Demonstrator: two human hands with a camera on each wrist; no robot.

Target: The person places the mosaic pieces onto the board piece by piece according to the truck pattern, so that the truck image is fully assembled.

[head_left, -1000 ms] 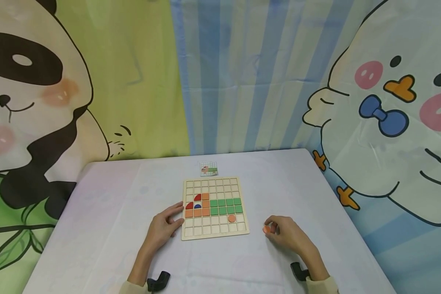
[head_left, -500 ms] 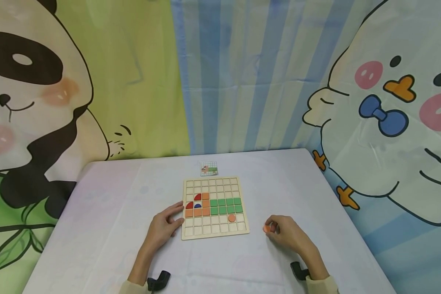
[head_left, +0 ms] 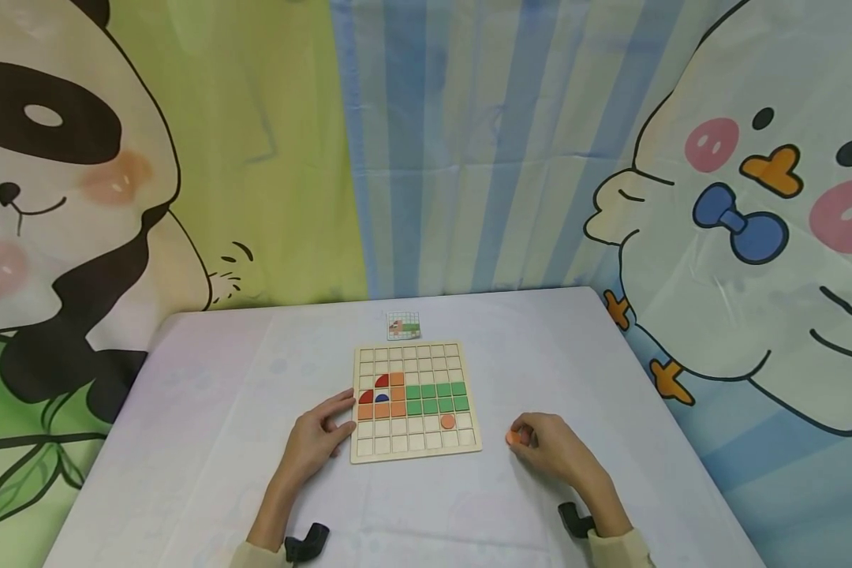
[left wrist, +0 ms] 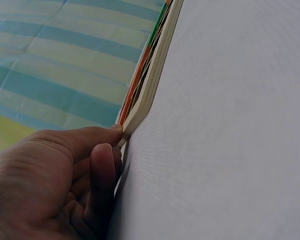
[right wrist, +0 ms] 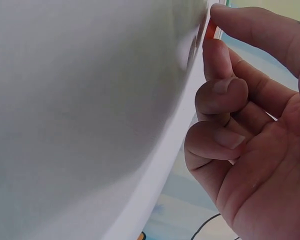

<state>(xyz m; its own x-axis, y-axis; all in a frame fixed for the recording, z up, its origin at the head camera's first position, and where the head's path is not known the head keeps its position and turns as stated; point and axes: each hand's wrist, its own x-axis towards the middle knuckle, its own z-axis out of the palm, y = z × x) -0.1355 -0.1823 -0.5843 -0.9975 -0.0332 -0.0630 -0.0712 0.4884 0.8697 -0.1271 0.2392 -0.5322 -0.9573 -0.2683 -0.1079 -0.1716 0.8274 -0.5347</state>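
Note:
A square wooden grid board (head_left: 416, 446) lies on the table with red, orange, green and blue pieces in its cells. An orange round piece (head_left: 448, 422) sits in its lower right part. My left hand (head_left: 312, 438) touches the board's left edge, thumb and index finger spread along it. In the left wrist view, the thumb (left wrist: 97, 136) meets the board's side (left wrist: 149, 92) near a corner. Right of the board, my right hand (head_left: 550, 446) pinches another orange round piece (head_left: 513, 437) just above the table. Only the piece's red-orange rim (right wrist: 210, 29) shows in the right wrist view.
A small pattern card (head_left: 403, 326) lies behind the board, printed with a coloured grid. White cloth covers the table (head_left: 426, 521). Cartoon curtains (head_left: 468, 158) hang behind it. Dark curved mounts (head_left: 308, 543) are at both wrists.
My right hand has moved very slightly up and left in the head view, with the orange round piece still pinched. The left hand and the board have stayed put.

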